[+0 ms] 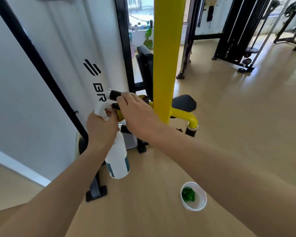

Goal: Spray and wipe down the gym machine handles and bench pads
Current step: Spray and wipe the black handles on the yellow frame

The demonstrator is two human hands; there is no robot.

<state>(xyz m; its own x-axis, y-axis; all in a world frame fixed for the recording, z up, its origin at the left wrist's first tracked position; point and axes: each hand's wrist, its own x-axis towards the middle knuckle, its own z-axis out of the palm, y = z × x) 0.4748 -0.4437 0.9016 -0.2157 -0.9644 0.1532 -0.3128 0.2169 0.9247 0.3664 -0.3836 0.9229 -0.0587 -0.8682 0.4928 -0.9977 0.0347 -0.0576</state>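
Far left there's the machine's white shroud panel (72, 53) with a black logo and part of a brand name on it, framed by black bars. The person's left hand (101, 127) is curled around the neck of a white spray bottle (117, 159), which hangs down below the fist, and the same hand has a crumpled white cloth (101, 111) bunched between its fingers, poking out the top. Just beside it, the right hand (137, 115) is wrapped over a black handle grip (114, 95) on the yellow arm of the machine, fingers curled around it. The cloth sits right next to that grip; can't tell if it's actually touching. Behind the hands a thick yellow post (167, 48) runs straight up, with a black back pad (144, 65) to its left and a black seat pad (184, 102) to its right. Down on the wooden floor (229, 134) near the right forearm there's a white bowl (193, 196) with something green (188, 194) crumpled in it. Further right, black cable machines (237, 31) stand well apart.
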